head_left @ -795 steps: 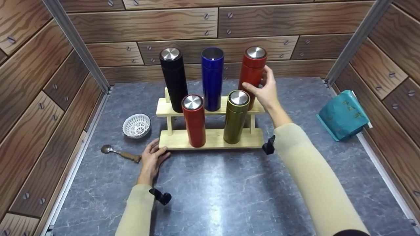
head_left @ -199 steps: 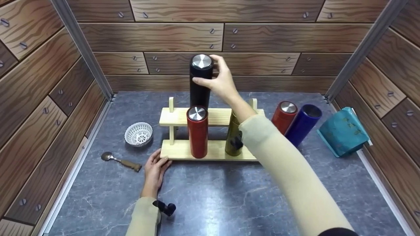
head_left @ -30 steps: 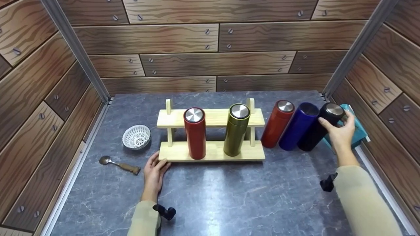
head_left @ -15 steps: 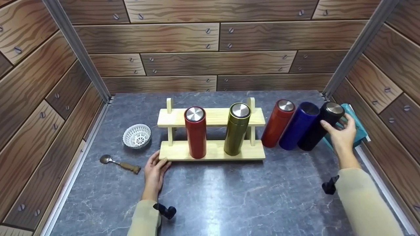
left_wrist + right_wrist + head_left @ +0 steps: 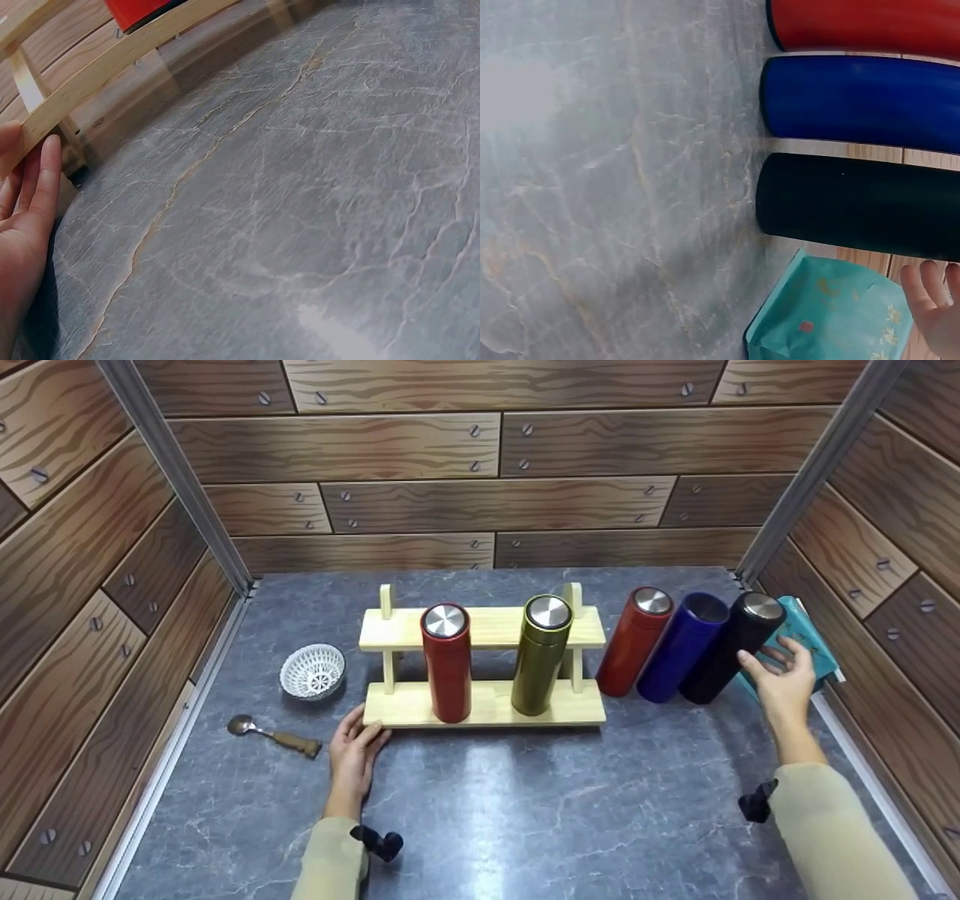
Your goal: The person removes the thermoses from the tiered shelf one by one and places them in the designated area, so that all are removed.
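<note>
A black thermos [image 5: 731, 649] stands upright on the table, beside a blue thermos [image 5: 682, 649] and a red thermos [image 5: 635, 643], right of a two-tier wooden rack [image 5: 487, 712]. My right hand [image 5: 784, 682] is by the black thermos, thumb close to its side and fingers loosely spread; whether the thumb touches it I cannot tell. In the right wrist view those fingers [image 5: 936, 289] hold nothing. With thumb above and fingers beneath, my left hand [image 5: 351, 757] holds the rack's lower front-left corner. Another red thermos [image 5: 450, 679] and an olive-gold thermos [image 5: 536, 675] stand on the lower shelf.
Behind my right hand a teal pouch [image 5: 806, 641] stands near the right wall. A white woven-pattern bowl [image 5: 313, 672] and a spoon with a wooden handle [image 5: 281, 739] lie left of the rack. Wood-patterned walls [image 5: 409, 506] enclose the table [image 5: 555, 810].
Since earlier, the upper-shelf red, blue and black thermoses have moved to the table on the right. In the last second my right hand has let go of the black one and drawn back slightly.
</note>
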The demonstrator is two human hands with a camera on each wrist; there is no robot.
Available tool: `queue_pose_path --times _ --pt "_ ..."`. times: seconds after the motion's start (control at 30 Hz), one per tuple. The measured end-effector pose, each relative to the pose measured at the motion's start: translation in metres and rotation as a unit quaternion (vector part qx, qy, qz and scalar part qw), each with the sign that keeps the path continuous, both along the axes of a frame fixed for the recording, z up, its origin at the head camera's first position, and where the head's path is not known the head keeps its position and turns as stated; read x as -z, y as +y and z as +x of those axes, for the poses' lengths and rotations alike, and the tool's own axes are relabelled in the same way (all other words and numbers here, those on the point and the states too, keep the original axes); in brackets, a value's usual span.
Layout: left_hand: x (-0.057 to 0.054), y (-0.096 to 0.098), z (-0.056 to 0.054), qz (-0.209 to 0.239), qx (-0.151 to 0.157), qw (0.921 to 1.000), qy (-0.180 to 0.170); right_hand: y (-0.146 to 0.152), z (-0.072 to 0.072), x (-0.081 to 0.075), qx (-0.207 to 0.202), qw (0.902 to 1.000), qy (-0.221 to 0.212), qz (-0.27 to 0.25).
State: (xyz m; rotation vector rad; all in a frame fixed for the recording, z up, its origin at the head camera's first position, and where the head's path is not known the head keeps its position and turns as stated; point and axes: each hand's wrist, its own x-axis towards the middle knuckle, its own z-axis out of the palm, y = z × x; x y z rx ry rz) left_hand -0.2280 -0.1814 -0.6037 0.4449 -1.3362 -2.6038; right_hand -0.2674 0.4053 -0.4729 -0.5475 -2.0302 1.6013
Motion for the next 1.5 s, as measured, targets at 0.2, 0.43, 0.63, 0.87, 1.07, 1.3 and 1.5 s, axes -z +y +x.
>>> queue_pose_path --times 0.2,0.43,0.63,0.87,1.07,1.3,1.5 --pt "0.000 0.001 0.000 0.001 -0.003 1.0000 0.001 -0.005 0.008 0.011 -0.007 0.9976 0.032 -0.062" --pt "0.000 0.001 0.000 0.000 -0.003 1.0000 0.000 -0.016 0.016 0.027 -0.019 0.9949 0.054 -0.083" --pt "0.001 0.001 -0.001 0.000 0.000 1.0000 -0.001 -0.026 0.022 0.028 -0.031 0.9917 0.076 -0.099" --pt "0.001 0.001 -0.001 0.004 -0.007 1.0000 -0.001 -0.049 0.037 0.019 -0.064 0.9819 0.138 -0.113" --pt "0.002 0.001 -0.001 0.008 -0.009 0.9999 0.003 -0.064 0.044 0.024 -0.081 0.9794 0.154 -0.102" --pt "0.002 0.002 -0.001 0.001 -0.003 1.0000 0.001 -0.084 0.049 0.034 -0.105 0.9774 0.171 -0.068" --pt "0.002 0.001 -0.001 0.004 -0.006 1.0000 0.001 -0.103 0.052 0.038 -0.129 0.9723 0.173 -0.090"
